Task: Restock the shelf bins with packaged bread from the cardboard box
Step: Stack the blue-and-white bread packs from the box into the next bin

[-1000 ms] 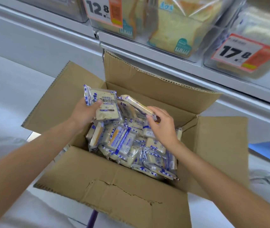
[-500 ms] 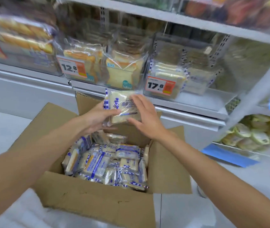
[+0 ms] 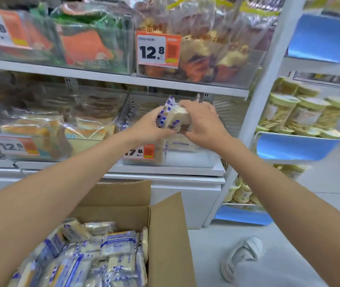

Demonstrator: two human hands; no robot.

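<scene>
Both hands are raised before the shelving and together hold a small stack of bread packets (image 3: 174, 119), whose white wrappers are printed in blue. The left hand (image 3: 149, 128) grips the stack from its left side, fingers curled round the wrapper edges. The right hand (image 3: 202, 121) clasps it from the right and over the top. The number of packets in the stack cannot be told. The stack is held level with the open top of a clear bin (image 3: 191, 158) at the right end of the lower shelf (image 3: 165, 171). Whether it is over the bin or just in front of it cannot be told. The bin carries a price tag (image 3: 139, 152) reading 17.8, partly hidden by the left wrist, and pale packaged stock shows through its wall. To its left on the same shelf stand bins of bagged sliced bread (image 3: 86, 129), one tagged 12.8. The shelf above holds further clear bins of bagged baked goods, one bearing a 12.8 tag (image 3: 157, 49). The cardboard box (image 3: 167, 241) stands open below the arms at lower left, flaps up, with many like packets (image 3: 107, 257) heaped loosely inside. A white shoe (image 3: 242, 255) rests on the pale floor to the right of the box. The neighbouring bay on the right holds lidded tubs (image 3: 301, 112) on blue-edged shelves.
</scene>
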